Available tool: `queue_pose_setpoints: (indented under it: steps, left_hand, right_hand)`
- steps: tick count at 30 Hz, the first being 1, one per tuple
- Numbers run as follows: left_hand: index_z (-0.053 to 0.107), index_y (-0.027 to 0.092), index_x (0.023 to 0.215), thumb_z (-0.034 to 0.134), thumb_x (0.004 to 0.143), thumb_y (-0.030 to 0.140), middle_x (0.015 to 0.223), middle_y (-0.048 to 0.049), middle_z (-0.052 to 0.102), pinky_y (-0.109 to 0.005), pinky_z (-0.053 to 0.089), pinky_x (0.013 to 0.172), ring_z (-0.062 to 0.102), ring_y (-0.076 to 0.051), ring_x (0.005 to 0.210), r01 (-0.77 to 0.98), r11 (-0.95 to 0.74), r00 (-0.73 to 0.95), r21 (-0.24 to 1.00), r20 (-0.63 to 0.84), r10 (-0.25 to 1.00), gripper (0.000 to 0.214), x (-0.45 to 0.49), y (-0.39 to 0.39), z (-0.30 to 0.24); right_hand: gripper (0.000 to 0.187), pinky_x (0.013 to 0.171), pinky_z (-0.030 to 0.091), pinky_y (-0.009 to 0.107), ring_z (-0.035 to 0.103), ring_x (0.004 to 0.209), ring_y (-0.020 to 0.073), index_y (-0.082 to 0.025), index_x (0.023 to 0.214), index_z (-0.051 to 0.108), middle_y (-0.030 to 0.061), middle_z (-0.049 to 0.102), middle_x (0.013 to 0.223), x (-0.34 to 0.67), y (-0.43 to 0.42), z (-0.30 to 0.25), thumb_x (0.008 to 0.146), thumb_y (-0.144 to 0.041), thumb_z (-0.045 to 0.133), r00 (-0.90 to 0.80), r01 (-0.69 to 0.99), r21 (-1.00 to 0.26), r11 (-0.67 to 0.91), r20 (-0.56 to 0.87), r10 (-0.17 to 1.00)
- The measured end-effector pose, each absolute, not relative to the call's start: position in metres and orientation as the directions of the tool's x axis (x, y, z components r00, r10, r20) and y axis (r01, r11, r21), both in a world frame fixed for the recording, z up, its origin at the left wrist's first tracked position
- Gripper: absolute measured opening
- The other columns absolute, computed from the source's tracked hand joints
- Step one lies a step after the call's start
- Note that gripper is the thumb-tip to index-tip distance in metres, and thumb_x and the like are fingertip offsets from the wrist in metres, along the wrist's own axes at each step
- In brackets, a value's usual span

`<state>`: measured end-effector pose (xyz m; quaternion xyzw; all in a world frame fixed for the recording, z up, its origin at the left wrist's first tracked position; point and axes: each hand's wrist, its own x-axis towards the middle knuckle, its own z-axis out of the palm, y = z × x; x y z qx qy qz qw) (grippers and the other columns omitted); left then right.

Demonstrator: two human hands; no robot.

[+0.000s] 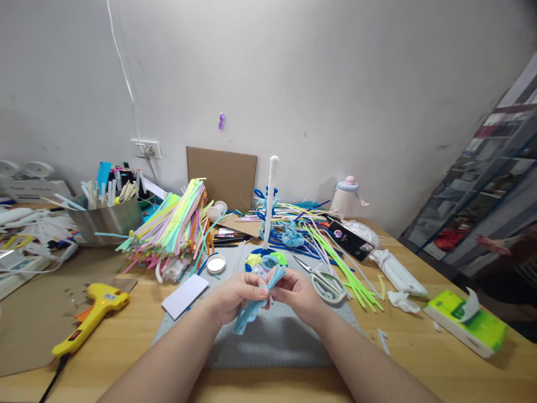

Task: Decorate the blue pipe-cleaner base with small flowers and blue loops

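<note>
My left hand (235,298) and my right hand (298,292) meet over a grey mat (277,341), both closed on a bundle of light blue pipe cleaners (257,299) that hangs down between them. Just behind my hands stands a blue round base (268,258) with small fuzzy flowers in yellow, green and blue, and an upright white wrapped stick (271,196) rises from it.
A big heap of pastel pipe cleaners (176,229) lies left of centre. A yellow glue gun (92,316) rests at the left. Scissors (321,277), green pipe cleaners (344,263), a phone (350,239) and a green tissue pack (465,322) sit to the right. A metal tub (107,215) holds tools.
</note>
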<state>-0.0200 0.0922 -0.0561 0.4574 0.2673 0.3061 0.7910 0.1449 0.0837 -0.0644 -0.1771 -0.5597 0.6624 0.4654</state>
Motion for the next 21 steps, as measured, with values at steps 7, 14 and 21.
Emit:
queue_pose_setpoints:
  steps: [7,14,21]
  left_hand:
    - [0.058,0.012,0.058,0.073,0.055,0.02,0.056,-0.0047,0.063,-0.021,0.031,0.05,0.057,-0.014,0.055,-0.256,0.426,0.646,0.868,-0.174,0.743,0.017,-0.0176,0.0929,-0.0596]
    - [0.057,0.012,0.057,0.073,0.054,0.022,0.056,-0.0043,0.063,-0.021,0.032,0.049,0.056,-0.013,0.054,-0.24,0.424,0.642,0.873,-0.185,0.744,0.019,-0.0162,0.0916,-0.0566]
    - [0.058,0.012,0.059,0.074,0.053,0.024,0.055,-0.0045,0.062,-0.02,0.029,0.045,0.054,-0.012,0.05,-0.197,0.394,0.614,0.898,-0.201,0.764,0.021,-0.0166,0.0923,-0.0576]
  right_hand:
    - [0.02,0.059,0.049,0.028,0.058,0.061,0.0126,-0.015,0.08,0.06,0.0011,0.061,0.068,0.1484,0.0864,-0.0642,0.069,-0.028,0.07,-0.534,-0.376,-0.925,0.049,0.259,0.804]
    - [0.016,0.058,0.05,0.027,0.059,0.061,0.0129,-0.015,0.081,0.06,0.0007,0.061,0.069,0.1515,0.0879,-0.0646,0.07,-0.023,0.068,-0.544,-0.355,-0.933,0.065,0.263,0.797]
    - [0.015,0.055,0.046,0.024,0.056,0.056,0.0105,-0.015,0.075,0.062,-0.0009,0.06,0.064,0.148,0.0858,-0.0639,0.065,-0.023,0.071,-0.508,-0.351,-0.935,0.039,0.226,0.831]
